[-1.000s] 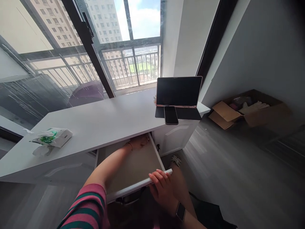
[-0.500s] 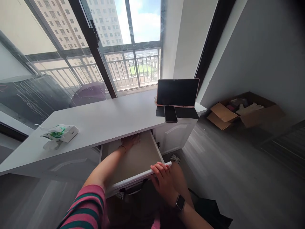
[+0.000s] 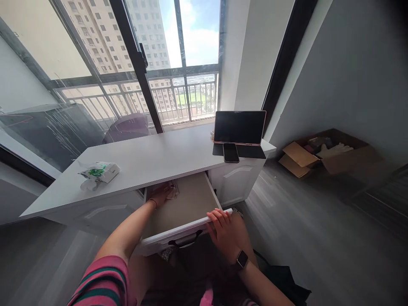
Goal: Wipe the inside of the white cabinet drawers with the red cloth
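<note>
A pulled-out white drawer (image 3: 188,208) with a pale bare bottom is in front of me, under the white tabletop. Inside it, near the back left, my left hand (image 3: 161,194) presses a crumpled white tissue (image 3: 173,191) against the drawer bottom. The tissue pokes out past the fingers on the right. My right hand (image 3: 223,233) is closed over the top edge of the drawer front at its right corner, fingers on the inner side. A dark handle (image 3: 185,239) sits on the outside of that front.
On the white tabletop (image 3: 153,155) are a tissue pack (image 3: 103,171) at left, and a tablet (image 3: 239,127) with a phone (image 3: 230,153) lying before it at right. An open cardboard box (image 3: 331,153) stands on the floor at right. Windows rise behind the table.
My left hand has moved left inside the drawer with the tissue. The right hand keeps its hold on the drawer front. The view has shifted slightly.
</note>
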Tool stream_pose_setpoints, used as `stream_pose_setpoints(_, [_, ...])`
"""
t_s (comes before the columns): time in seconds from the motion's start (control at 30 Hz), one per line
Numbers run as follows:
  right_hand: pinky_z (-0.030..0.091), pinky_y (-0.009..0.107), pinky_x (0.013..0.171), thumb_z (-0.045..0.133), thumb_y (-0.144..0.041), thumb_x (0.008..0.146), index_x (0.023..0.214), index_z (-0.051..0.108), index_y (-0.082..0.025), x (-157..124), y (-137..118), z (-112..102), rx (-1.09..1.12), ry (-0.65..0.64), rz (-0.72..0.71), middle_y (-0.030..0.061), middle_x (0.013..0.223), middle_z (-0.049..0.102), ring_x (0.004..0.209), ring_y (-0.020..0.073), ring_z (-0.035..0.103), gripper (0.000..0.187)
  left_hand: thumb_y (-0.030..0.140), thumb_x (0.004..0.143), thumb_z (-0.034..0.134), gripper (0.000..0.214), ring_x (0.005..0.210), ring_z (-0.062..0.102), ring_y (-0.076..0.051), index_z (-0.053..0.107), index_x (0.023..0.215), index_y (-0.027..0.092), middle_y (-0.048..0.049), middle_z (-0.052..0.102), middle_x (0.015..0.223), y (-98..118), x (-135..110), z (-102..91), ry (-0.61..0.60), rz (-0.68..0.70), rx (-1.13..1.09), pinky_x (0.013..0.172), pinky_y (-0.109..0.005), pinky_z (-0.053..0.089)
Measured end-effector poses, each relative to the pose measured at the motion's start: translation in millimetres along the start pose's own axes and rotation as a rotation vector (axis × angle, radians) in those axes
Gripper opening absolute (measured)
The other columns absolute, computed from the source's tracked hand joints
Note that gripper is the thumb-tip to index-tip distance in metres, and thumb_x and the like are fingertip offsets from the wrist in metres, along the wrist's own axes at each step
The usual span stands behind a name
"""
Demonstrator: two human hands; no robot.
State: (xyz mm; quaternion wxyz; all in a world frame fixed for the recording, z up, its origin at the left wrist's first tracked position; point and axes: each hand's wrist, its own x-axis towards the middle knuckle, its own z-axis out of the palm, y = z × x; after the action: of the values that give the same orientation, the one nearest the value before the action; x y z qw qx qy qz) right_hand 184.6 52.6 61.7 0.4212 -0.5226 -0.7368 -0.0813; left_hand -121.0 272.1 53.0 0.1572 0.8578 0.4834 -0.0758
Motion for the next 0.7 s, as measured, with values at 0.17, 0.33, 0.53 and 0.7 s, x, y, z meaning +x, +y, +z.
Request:
stream_pose_setpoints(0.17, [0.033, 0.04, 0.102, 0.048, -0.027, 0.095, 0.116, 0.059, -0.017, 0, -1, -2, -0.031, 0.0, -0.027, 0.0078, 0.111, 0.066, 0.115, 0.0228, 0.054, 0.026, 0.001, 0.07, 0.052, 0.081, 0.145, 0.019, -0.025, 0.032, 0.148, 0.016, -0.0127, 0.025, 0.157, 14, -21, -4.2, -0.217, 0.04, 0.033, 0.116, -0.043, 0.019])
stream_pose_setpoints(0.33, [0.034, 0.04, 0.102, 0.047, -0.029, 0.095, 0.115, 0.06, -0.017, -1, -1, 0, -0.04, 0.006, -0.03, 0.0082, 0.111, 0.066, 0.114, 0.0226, 0.054, 0.026, -0.003, 0.061, 0.052, 0.09, 0.144, 0.023, -0.028, 0.038, 0.145, 0.024, -0.0076, 0.029, 0.156, 30, -49, -0.3, -0.361, 0.072, -0.027, 0.114, -0.045, 0.025])
stream_pose_setpoints(0.53, [0.033, 0.041, 0.102, 0.048, -0.029, 0.095, 0.115, 0.06, -0.017, -2, -2, 0, -0.029, 0.004, -0.021, 0.0078, 0.112, 0.066, 0.114, 0.0232, 0.054, 0.026, 0.001, 0.065, 0.053, 0.082, 0.143, 0.025, -0.024, 0.044, 0.142, 0.028, 0.0001, 0.037, 0.153, 53, -74, 2.9, -0.533, 0.332, -0.143, 0.116, -0.042, 0.021])
stream_pose_setpoints(0.7, [0.034, 0.041, 0.102, 0.048, -0.027, 0.095, 0.114, 0.06, -0.018, -1, -1, 1, -0.037, 0.013, -0.027, 0.0077, 0.111, 0.066, 0.113, 0.023, 0.055, 0.025, 0.011, 0.078, 0.053, 0.062, 0.139, 0.035, -0.021, 0.049, 0.139, 0.026, -0.0009, 0.041, 0.151, 75, -75, 4.5, -0.573, 0.477, -0.25, 0.115, -0.036, 0.025])
